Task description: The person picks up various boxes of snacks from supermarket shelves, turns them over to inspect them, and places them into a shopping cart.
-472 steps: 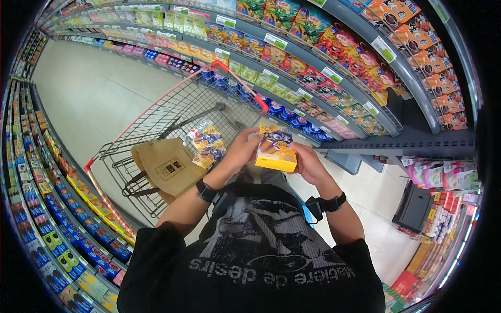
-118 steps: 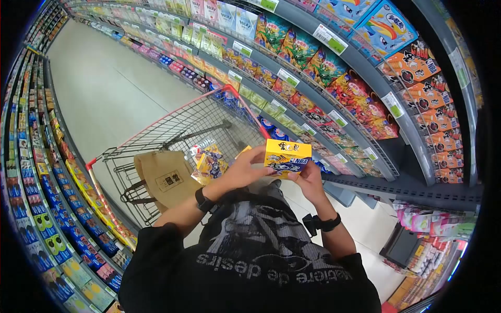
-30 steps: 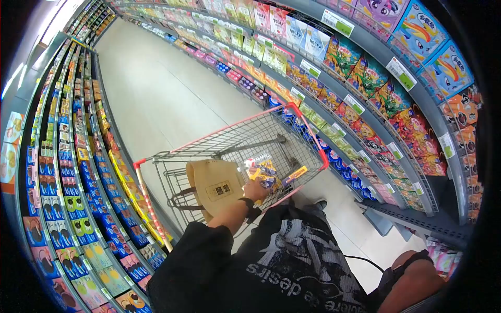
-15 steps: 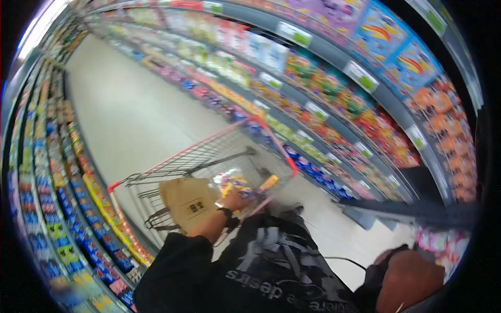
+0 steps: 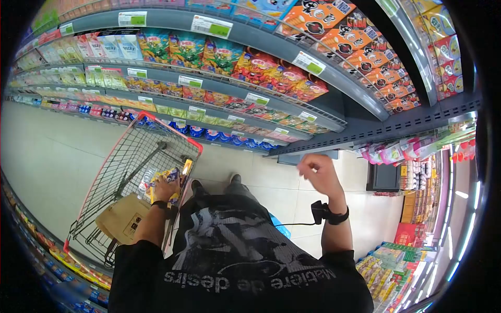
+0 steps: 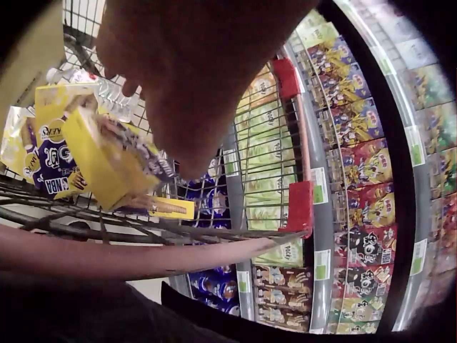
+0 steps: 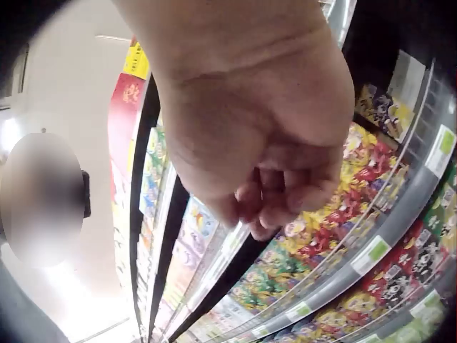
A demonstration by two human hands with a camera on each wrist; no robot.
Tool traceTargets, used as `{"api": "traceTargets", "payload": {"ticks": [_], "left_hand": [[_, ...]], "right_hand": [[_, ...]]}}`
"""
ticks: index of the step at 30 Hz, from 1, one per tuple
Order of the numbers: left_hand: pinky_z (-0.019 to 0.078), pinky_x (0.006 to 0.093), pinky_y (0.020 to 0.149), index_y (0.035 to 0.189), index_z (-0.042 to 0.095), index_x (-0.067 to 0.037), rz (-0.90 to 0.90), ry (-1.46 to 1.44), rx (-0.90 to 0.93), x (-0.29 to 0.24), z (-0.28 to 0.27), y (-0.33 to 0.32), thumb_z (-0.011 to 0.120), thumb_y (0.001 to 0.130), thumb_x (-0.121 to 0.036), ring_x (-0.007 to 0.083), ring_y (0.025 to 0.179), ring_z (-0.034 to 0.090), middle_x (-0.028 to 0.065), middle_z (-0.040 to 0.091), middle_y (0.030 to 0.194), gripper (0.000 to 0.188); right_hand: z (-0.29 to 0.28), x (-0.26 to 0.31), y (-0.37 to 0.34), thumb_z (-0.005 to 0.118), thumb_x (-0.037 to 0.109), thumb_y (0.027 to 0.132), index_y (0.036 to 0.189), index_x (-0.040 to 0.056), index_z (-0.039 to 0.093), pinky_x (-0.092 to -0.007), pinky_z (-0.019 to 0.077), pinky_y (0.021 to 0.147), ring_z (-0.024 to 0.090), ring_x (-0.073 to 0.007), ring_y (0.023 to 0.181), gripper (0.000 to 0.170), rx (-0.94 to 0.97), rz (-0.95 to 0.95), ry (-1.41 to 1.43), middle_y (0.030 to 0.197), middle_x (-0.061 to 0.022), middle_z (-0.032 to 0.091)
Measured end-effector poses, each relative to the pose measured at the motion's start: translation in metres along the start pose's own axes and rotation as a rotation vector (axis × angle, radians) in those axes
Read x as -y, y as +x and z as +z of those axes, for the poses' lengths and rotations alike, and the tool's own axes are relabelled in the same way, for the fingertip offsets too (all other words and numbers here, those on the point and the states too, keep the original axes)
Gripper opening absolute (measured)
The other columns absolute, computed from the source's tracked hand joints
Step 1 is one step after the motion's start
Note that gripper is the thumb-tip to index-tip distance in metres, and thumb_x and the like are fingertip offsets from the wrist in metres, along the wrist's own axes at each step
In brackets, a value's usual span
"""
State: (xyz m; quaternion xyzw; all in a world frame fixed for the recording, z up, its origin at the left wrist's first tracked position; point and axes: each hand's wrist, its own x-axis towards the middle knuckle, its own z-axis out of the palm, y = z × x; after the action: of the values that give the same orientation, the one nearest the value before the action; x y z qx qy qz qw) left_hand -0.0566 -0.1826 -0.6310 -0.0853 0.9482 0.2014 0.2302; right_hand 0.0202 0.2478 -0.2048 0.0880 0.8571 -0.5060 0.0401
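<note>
My left hand [image 5: 164,190] is down inside the shopping cart [image 5: 112,151]. It grips a yellow snack box [image 6: 107,161], which sits tilted over the other packs in the left wrist view; the palm hides part of the grip. Beneath it lie another yellow box [image 6: 61,107] with purple NBA print and a clear plastic bottle [image 6: 118,100]. A slim yellow pack [image 5: 187,167] leans by the cart's side. My right hand [image 5: 318,172] is raised in front of the shelves, its fingers loosely curled and nothing in them.
A brown paper bag [image 5: 122,219] stands in the cart near its handle. Ahead run shelves of snack bags [image 5: 266,73], with orange boxes [image 5: 360,52] at upper right. Hanging pink packs [image 5: 396,151] stick out on the right. A person [image 7: 43,200] shows blurred in the right wrist view.
The snack box, held in both hands several seconds ago, has gone down into the cart with my left hand. My right hand has risen from low at the right. The view has swung rightward.
</note>
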Motion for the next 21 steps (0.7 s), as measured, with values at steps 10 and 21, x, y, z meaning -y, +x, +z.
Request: {"api": "traceTargets", "payload": {"ticks": [10, 21], "left_hand": [[0.0483, 0.0466, 0.087, 0.107, 0.062, 0.006, 0.261, -0.315, 0.012, -0.002, 0.046, 0.004, 0.057, 0.086, -0.032, 0.0430, 0.102, 0.061, 0.0298, 0.064, 0.104, 0.043], [0.0454, 0.0430, 0.093, 0.103, 0.068, 0.002, -0.034, -0.290, -0.292, -0.056, 0.037, -0.063, 0.066, 0.085, -0.038, 0.0402, 0.103, 0.061, 0.0231, 0.067, 0.105, 0.044]], "right_hand": [[-0.123, -0.125, 0.088, 0.062, 0.007, 0.088, 0.121, -0.0023, 0.056, -0.0309, 0.0506, 0.084, 0.062, -0.0211, 0.103, 0.035, -0.636, -0.240, -0.068, 0.113, -0.0155, 0.063], [-0.252, -0.219, 0.213, 0.060, 0.023, 0.089, 0.121, 0.0067, 0.061, -0.0489, 0.0388, 0.100, 0.051, -0.0403, 0.118, 0.036, -0.797, -0.731, -1.070, 0.126, -0.0192, 0.058]]}}
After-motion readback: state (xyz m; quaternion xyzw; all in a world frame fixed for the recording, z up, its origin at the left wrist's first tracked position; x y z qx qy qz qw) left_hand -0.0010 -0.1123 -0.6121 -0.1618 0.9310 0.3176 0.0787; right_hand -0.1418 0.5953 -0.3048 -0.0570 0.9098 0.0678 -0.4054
